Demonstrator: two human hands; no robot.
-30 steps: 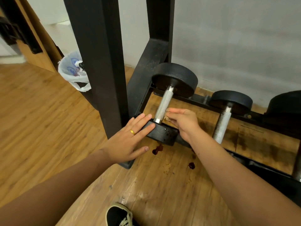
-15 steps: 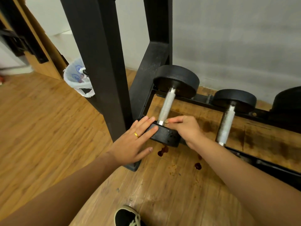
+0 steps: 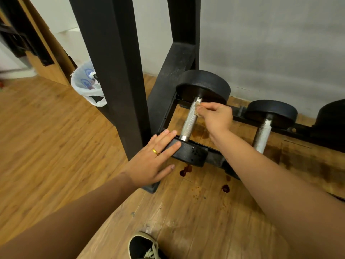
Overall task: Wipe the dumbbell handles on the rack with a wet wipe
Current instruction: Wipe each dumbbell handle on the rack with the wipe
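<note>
right hand (image 3: 216, 118) is pinching crumpled wipe (image 3: 197, 109) at far end of knurled steel handle (image 3: 188, 126), flat left hand (image 3: 151, 163) bracing black near weight (image 3: 190, 152)

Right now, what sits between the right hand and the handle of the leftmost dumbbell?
A crumpled wet wipe, pinched by the right hand against the far part of the dumbbell handle. The head view shows it.
</note>
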